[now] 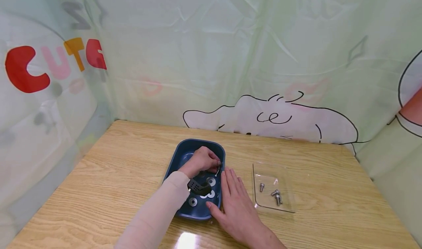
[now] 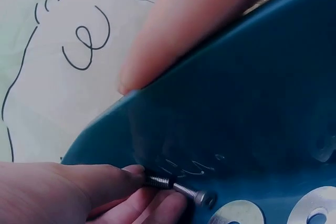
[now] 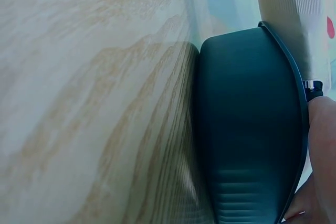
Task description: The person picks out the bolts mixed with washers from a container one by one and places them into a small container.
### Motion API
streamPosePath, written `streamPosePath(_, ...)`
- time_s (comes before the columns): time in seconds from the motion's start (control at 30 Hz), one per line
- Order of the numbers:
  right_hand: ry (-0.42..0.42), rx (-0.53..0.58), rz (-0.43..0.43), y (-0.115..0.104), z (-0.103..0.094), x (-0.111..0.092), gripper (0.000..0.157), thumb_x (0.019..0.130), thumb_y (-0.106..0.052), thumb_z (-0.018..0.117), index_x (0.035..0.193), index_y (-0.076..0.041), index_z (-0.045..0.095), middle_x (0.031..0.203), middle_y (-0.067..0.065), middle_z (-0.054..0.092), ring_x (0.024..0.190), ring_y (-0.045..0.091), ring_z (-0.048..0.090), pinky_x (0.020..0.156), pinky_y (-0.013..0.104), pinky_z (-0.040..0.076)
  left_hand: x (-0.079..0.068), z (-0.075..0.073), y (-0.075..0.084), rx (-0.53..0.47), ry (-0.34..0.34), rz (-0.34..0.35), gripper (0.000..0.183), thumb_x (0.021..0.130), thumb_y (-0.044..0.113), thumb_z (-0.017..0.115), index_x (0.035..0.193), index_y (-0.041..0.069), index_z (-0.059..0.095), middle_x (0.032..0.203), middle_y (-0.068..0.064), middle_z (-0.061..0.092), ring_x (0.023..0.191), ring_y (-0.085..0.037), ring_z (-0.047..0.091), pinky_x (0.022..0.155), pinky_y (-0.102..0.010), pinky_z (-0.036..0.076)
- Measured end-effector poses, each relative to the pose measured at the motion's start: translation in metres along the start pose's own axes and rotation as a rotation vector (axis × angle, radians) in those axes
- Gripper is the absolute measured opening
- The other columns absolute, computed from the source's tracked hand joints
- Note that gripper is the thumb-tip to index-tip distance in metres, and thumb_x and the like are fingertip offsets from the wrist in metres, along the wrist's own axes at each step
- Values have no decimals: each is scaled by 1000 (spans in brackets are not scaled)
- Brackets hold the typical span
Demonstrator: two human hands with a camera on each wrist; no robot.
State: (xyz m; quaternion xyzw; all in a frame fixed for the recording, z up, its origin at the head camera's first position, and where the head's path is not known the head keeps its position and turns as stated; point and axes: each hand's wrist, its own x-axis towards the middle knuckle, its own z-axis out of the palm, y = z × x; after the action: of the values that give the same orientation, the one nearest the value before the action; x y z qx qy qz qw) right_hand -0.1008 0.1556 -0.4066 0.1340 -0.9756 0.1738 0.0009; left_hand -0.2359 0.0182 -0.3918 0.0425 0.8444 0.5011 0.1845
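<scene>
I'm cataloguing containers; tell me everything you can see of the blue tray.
The blue tray is deep, smooth and plastic-looking, with rounded corners, a narrow rim and ridges on an outer wall. It stands upright on the wooden table, washers on its floor. The left hand reaches inside; the right hand rests against its rim.

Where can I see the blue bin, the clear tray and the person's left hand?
Blue bin (image 3: 249,119): right wrist view, on its outer side wall.
Clear tray (image 1: 268,182): head view, on its bare floor.
Left hand (image 1: 202,159): head view, on its back.
</scene>
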Motion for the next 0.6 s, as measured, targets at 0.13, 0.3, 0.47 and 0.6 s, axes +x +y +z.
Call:
streamPosePath(0.13,-9,9,6,0,-1,0,93,93,-63,53,157,-3,21,168,12,9,156,29,7,126,53,16,1,0,-1,-6,-3,11,14,94,10,67,100,2,76,86,-10,73,72,-16,73,78,-30,62)
streamPosePath(0.3,-23,15,16,-1,-2,1,93,92,-63,53,157,-4,21,168,12,8,156,29,7,126,53,15,1,-2,-2,-33,-18,19,15,94,10,66,103,1,75,86,-10,73,73,-16,73,76,-30,62)
streamPosePath(0.47,-36,14,26,-1,-2,1,95,92,-65,53,158,-5,20,168,11,8,156,29,6,126,53,15,-2,-5,0,-57,-32,39,16,95,12,65,106,3,74,89,-10,74,75,-17,74,77,-31,62)
streamPosePath(0.6,-40,14,32,-1,-3,2,95,91,-65,53,158,-6,19,168,10,7,156,29,6,126,53,15,-4,-8,1,-78,-28,51,16,96,14,65,108,6,73,94,-10,73,76,-17,74,79,-31,62)
